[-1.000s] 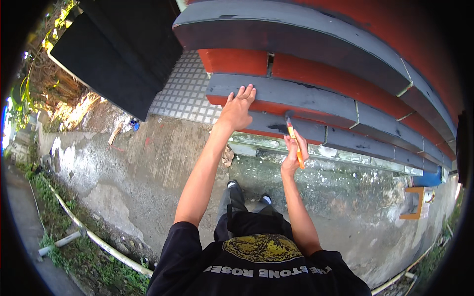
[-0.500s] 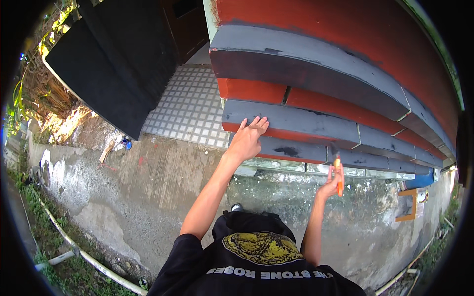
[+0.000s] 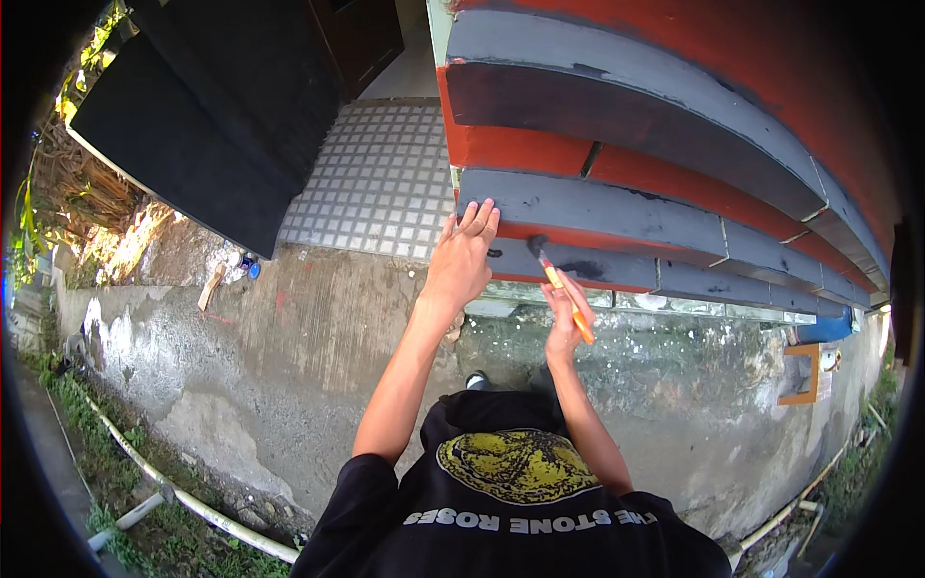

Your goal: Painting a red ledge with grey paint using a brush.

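Observation:
My right hand (image 3: 568,313) grips a paintbrush (image 3: 559,279) with an orange and yellow handle. Its dark bristles meet the lower grey ledge (image 3: 703,279), just left of a wet black patch of paint (image 3: 584,268). A smaller black dab lies farther left, beside my left hand (image 3: 465,255). That hand rests with fingers stretched out on the left end of the middle grey ledge (image 3: 617,209). Red wall (image 3: 530,146) shows between the ledges, and a broad grey ledge (image 3: 626,82) runs above.
A black panel (image 3: 193,144) stands at the left beside a tiled floor (image 3: 371,178). Concrete ground (image 3: 279,366) lies below. At the right are a wooden frame (image 3: 802,397) and a blue object (image 3: 827,328). A pale pipe (image 3: 193,503) borders plants at the lower left.
My right hand has carried the paintbrush leftward along the lower ledge, past the black patch. My left hand stays at the middle ledge's left end. The view has shifted slightly.

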Demonstrator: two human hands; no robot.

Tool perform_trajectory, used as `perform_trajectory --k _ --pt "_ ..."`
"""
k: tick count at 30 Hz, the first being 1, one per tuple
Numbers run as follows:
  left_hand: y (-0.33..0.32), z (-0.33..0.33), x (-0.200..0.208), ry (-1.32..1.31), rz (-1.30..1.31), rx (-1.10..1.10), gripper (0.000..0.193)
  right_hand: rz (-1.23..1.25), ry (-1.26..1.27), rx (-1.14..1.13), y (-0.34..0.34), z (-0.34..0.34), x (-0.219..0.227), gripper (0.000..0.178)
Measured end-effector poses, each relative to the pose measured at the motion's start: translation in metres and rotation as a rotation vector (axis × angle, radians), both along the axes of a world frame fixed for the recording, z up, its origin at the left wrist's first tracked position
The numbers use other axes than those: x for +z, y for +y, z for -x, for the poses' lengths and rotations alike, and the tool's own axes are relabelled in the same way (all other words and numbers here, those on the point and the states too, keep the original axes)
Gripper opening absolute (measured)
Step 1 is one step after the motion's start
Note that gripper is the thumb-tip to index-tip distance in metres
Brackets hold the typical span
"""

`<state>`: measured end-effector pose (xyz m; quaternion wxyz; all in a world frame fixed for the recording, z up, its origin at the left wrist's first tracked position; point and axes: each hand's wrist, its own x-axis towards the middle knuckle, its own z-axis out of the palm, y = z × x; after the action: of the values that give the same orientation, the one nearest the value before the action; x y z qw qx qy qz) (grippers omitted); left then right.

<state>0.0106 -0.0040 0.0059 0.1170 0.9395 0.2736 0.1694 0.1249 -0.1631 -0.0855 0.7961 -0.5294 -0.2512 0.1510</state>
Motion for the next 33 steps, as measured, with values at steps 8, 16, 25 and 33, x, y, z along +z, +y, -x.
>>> perform_trajectory --k 8,16,25,33 --pt "-0.003 0.003 -0.004 -0.036 -0.059 0.004 0.073 0.015 0.038 -0.255 -0.039 -0.065 0.001 0.034" --pt "-0.009 0.004 -0.013 -0.081 -0.041 0.012 0.078 -0.037 0.051 -0.679 -0.088 -0.120 0.012 0.039" --pt "-0.009 0.002 -0.013 -0.103 -0.003 0.000 0.080 -0.022 0.021 -0.269 -0.016 -0.011 0.004 0.031" --pt "-0.007 0.003 -0.013 -0.076 -0.001 0.007 0.081 0.097 -0.292 -0.099 -0.008 -0.005 0.003 0.029"
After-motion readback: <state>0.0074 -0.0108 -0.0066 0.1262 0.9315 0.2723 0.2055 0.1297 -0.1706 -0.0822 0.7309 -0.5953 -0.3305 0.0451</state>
